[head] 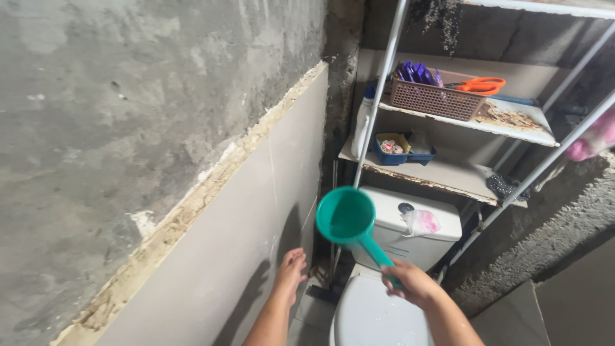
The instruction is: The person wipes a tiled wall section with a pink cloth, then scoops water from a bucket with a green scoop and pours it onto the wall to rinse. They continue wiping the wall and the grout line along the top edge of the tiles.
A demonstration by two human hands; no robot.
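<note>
Even, soft daylight, fairly bright. Arm shadows fall on the grey wall panel (211, 256) left of the toilet tank (416, 230). Sharp centre, slight wide-angle bending and softness at edges.

Right hand (410, 282) gripping a teal dipper (349, 221) over the white toilet (378, 314), left hand (291, 269) against the wall (211, 256).

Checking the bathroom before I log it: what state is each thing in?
Green dipper: raised, held by its handle, mouth toward the wall.
Right hand: closed on the handle.
Left hand: open, on the wall.
Toilet lid: down.
Orange scissors: closed, lying across the brown basket.
</note>
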